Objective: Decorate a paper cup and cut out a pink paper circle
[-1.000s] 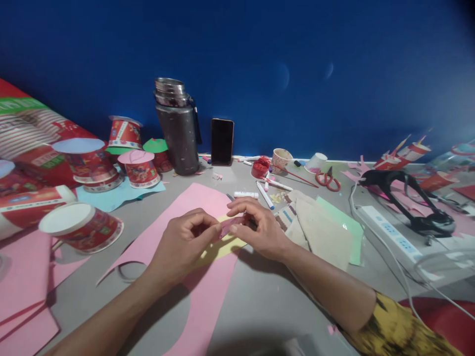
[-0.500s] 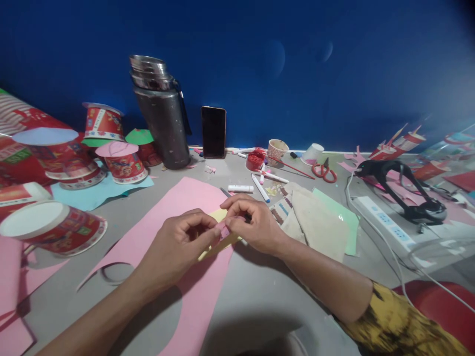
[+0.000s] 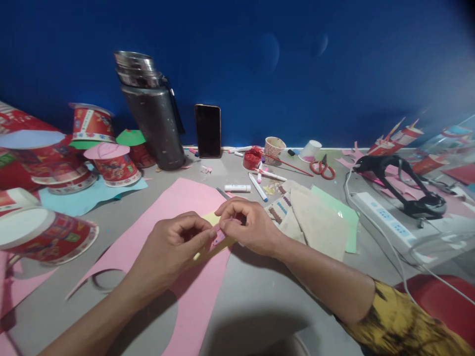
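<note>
My left hand [image 3: 170,244] and my right hand [image 3: 247,225] meet over the middle of the grey table. Both pinch a small pink paper strip [image 3: 218,236] between thumb and fingers. A yellow paper piece [image 3: 212,247] lies right under the strip. Both rest over a large pink paper sheet [image 3: 178,207] with a curved cut in it. Most of the strip is hidden by my fingers.
A steel flask [image 3: 152,113] and a dark phone [image 3: 208,129] stand at the blue wall. Red paper cups [image 3: 111,163] crowd the left. Markers [image 3: 258,185], a red paint pot [image 3: 251,159], red scissors [image 3: 322,167], a glue gun [image 3: 393,175] and a power strip [image 3: 386,225] lie right.
The view has drifted right, so objects sit further left in frame. My hands have drawn closer together on the pink strip, which shows less than before.
</note>
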`<state>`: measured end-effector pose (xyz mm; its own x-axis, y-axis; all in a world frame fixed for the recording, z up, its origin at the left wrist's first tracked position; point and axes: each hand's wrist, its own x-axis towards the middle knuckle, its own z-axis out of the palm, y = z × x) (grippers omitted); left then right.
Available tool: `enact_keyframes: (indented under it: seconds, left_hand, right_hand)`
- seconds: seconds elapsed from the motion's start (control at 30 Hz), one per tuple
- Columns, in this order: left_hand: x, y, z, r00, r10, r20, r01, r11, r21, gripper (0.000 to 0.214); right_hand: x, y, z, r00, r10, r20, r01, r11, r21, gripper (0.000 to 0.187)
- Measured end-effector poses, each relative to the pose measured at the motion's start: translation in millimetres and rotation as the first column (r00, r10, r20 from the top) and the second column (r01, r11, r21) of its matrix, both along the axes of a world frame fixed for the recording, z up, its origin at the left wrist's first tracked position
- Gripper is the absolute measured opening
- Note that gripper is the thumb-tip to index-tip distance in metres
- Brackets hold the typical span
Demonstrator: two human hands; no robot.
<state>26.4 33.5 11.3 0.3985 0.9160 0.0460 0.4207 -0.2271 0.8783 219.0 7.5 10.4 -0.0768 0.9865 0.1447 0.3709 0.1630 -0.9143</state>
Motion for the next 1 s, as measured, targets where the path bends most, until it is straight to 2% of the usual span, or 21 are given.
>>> enact_keyframes:
  seconds: [0.47,0.8,0.9,0.97,1.0]
  left_hand:
    - [0.4,-0.5,0.8,1.0,0.012,-0.016,-0.013,0.999,-0.032,0.035]
    - [2.9,-0.3,2.9,1.0,0.02,0.007,-0.019,0.997,-0.076,0.03]
    - [2.6,-1.1,4.7,0.999,0.029,0.014,-0.027,0.995,-0.092,0.033]
    - [1.7,-1.0,5.6,0.998,0.055,0.028,-0.052,0.992,-0.112,0.033]
    - [1.2,-0.8,6.0,0.997,0.074,0.031,-0.07,0.99,-0.123,0.032]
  right_hand:
    - [0.3,0.1,-1.6,1.0,0.002,-0.005,-0.002,1.0,-0.027,0.017]
    - [-0.9,-0.6,-5.7,0.998,0.061,-0.023,-0.06,0.997,0.047,0.017]
    - [-0.9,-1.2,-3.4,0.998,0.063,-0.029,-0.063,0.998,0.024,0.013]
    - [0.3,-0.9,-1.0,0.998,0.021,-0.053,-0.022,1.0,-0.014,0.006]
    - [1.3,-0.4,-0.1,0.997,-0.005,-0.072,0.002,0.999,-0.04,0.009]
